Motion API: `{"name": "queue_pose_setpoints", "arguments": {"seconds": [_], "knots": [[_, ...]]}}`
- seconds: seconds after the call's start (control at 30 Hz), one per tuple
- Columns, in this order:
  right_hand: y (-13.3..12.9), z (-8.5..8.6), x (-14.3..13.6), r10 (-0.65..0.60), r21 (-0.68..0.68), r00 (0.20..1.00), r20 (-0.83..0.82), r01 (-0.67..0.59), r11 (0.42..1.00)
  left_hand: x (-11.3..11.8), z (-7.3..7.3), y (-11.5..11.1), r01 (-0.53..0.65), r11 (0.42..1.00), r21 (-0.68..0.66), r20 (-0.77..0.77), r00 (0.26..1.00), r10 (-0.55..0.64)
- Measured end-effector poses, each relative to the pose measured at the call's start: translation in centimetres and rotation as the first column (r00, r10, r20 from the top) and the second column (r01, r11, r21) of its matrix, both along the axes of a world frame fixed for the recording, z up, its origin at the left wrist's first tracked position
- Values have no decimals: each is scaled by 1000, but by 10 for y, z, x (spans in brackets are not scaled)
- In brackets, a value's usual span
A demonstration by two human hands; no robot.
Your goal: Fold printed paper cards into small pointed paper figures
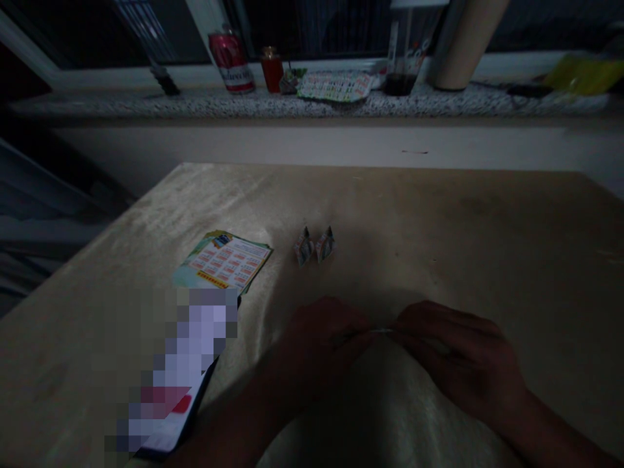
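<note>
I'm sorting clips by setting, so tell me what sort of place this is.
Probably a room in a home, though the view can't confirm it: a table stands by a window, whose speckled sill holds a red can and other odds and ends.

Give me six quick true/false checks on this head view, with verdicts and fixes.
1. The left hand and right hand hold a thin pale strip between their fingertips. True.
2. The phone lies to the right of both hands. False: it lies to their left.
3. The stack of printed cards is farther from the camera than the phone. True.
4. Three small folded papers show beyond the hands. False: there are two.
5. A red drink can stands on the speckled windowsill. True.
6. The can is right of the beige cylindrical container. False: it is to the left.
</note>
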State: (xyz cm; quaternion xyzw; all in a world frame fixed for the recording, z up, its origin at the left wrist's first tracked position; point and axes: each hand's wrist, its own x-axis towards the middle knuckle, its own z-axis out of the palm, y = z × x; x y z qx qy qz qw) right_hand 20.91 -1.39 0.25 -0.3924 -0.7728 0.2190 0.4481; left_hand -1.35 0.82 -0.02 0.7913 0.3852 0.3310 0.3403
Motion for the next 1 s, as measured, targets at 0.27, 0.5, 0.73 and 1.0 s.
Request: {"name": "queue_pose_setpoints", "arguments": {"seconds": [0.27, 0.5, 0.73, 1.0], "knots": [[-1, -3, 2, -71, -201, 997, -8, 68, 977, 2, 14, -3, -68, 911, -407, 98, 988, 117], [1, 4, 3, -31, -247, 999, -26, 24, 969, -1, 14, 2, -24, 810, -586, 186, 969, 164], [2, 4, 3, -26, -366, 993, -114, -18, 930, 2, 16, 1, 75, 728, -681, 299, 937, 183], [5, 5, 5, -41, -427, 993, -112, -11, 904, 2, 18, 2, 23, 718, -695, 225, 956, 187]]}}
